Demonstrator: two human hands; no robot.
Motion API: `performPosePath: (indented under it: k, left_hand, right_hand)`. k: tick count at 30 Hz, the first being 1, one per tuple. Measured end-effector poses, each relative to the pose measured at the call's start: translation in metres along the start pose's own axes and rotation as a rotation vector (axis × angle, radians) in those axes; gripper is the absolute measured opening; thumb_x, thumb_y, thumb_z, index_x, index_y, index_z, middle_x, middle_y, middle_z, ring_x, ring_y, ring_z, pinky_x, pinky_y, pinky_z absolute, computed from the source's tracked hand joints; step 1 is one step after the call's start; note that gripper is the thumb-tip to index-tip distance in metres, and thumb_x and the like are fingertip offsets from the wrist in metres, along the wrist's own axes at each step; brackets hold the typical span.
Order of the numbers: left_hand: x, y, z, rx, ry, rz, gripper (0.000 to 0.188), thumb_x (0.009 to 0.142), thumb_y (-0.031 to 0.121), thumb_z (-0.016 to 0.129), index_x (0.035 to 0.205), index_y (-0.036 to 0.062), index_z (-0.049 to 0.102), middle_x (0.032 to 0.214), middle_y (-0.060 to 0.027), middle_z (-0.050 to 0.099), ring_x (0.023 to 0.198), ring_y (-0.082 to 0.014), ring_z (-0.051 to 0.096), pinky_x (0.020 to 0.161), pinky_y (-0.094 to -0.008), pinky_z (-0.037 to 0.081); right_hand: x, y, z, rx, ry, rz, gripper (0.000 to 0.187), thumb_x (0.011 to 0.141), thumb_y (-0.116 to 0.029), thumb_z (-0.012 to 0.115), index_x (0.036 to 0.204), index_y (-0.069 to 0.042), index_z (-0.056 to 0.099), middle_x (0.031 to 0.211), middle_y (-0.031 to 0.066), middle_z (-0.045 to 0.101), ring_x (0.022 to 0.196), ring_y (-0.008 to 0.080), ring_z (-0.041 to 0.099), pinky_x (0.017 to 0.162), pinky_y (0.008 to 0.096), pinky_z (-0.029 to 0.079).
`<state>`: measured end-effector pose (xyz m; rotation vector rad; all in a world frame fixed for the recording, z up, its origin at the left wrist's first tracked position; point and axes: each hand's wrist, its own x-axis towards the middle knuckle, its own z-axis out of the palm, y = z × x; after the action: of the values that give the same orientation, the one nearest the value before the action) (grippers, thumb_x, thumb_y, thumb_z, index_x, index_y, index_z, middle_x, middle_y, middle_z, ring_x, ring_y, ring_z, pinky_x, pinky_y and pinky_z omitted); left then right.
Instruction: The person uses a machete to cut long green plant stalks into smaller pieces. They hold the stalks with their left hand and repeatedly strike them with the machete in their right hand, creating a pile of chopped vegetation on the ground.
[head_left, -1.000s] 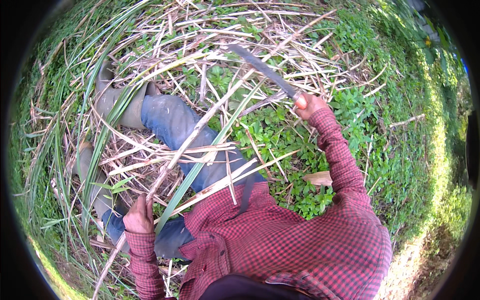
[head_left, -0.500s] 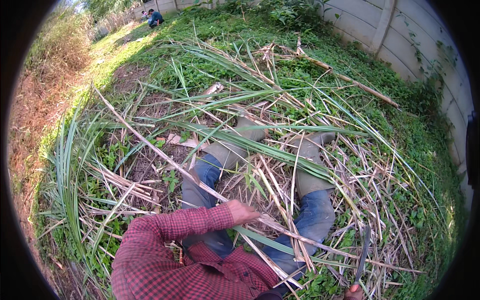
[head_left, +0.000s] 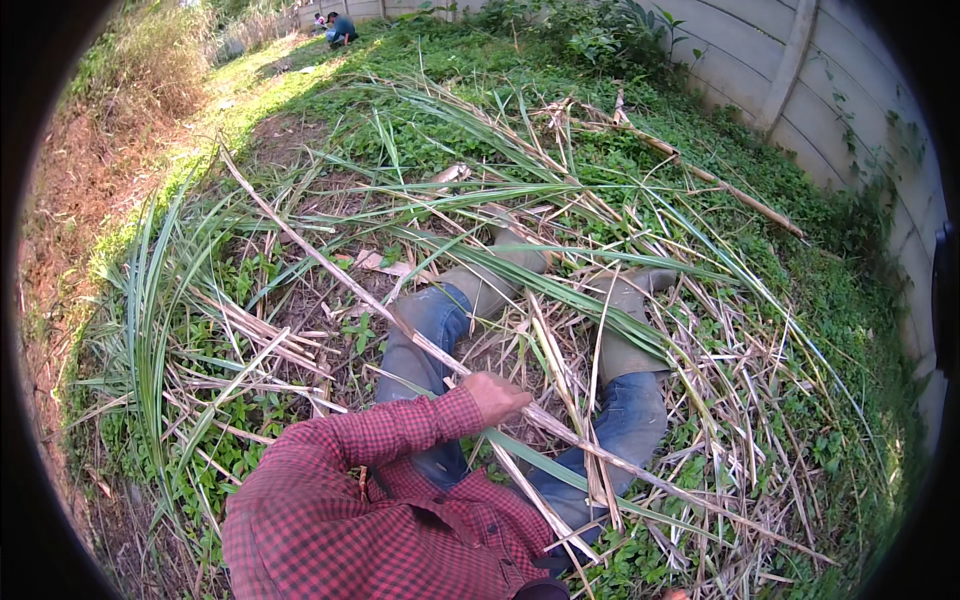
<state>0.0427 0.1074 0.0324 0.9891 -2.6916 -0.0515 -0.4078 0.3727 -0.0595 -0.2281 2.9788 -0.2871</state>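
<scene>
My left hand (head_left: pixel 497 397) is closed around a long, dry, pale cane stalk (head_left: pixel 350 283). The stalk slants across my legs, from the upper left down to the lower right. Below the hand, a green leaf blade (head_left: pixel 545 462) and dry strips lie over my jeans. Of my right hand only a tiny sliver (head_left: pixel 676 595) shows at the bottom edge; its fingers and whatever it holds are out of sight.
Cut green leaves (head_left: pixel 520 280) and dry stalks (head_left: pixel 740 420) lie around my boots (head_left: pixel 625 320). A thick dry cane (head_left: pixel 735 190) rests farther right. A concrete wall (head_left: pixel 745 60) borders the right side. Another person (head_left: pixel 342 32) crouches far off.
The left hand has moved slightly up and right in view, still gripping the stalk. The right hand and its long dark blade, visible earlier at lower right, have dropped almost out of view.
</scene>
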Motion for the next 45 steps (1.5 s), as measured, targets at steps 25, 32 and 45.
performPosePath:
  k: [25, 32, 45]
  left_hand:
    - [0.047, 0.109, -0.097, -0.167, 0.133, 0.144, 0.025, 0.079, 0.032, 0.062, 0.084, 0.0089, 0.055, 0.070, -0.0071, 0.060, 0.066, -0.0287, 0.062, 0.054, -0.0409, 0.049]
    - [0.051, 0.111, -0.094, -0.096, 0.167, 0.154, 0.028, 0.083, 0.035, 0.058, 0.084, 0.0073, 0.054, 0.072, -0.0075, 0.060, 0.066, -0.0267, 0.063, 0.055, -0.0391, 0.050]
    - [0.075, 0.101, -0.088, -0.118, -0.017, 0.169, 0.023, 0.086, 0.035, 0.054, 0.093, 0.0126, 0.051, 0.067, -0.0075, 0.058, 0.059, -0.0262, 0.062, 0.048, -0.0388, 0.049]
  right_hand:
    - [-0.003, 0.078, 0.032, 0.173, -0.008, 0.197, 0.047, 0.068, -0.032, 0.071, 0.101, -0.001, 0.062, 0.096, 0.0203, 0.065, 0.092, 0.0347, 0.063, 0.080, 0.0428, 0.050]
    - [0.002, 0.075, 0.030, 0.111, -0.014, 0.202, 0.045, 0.073, -0.036, 0.069, 0.100, -0.001, 0.062, 0.096, 0.0198, 0.065, 0.091, 0.0354, 0.063, 0.079, 0.0439, 0.050]
    - [-0.022, 0.071, 0.027, 0.128, 0.004, 0.236, 0.041, 0.075, -0.033, 0.069, 0.099, 0.000, 0.062, 0.094, 0.0204, 0.065, 0.089, 0.0358, 0.063, 0.078, 0.0452, 0.049]
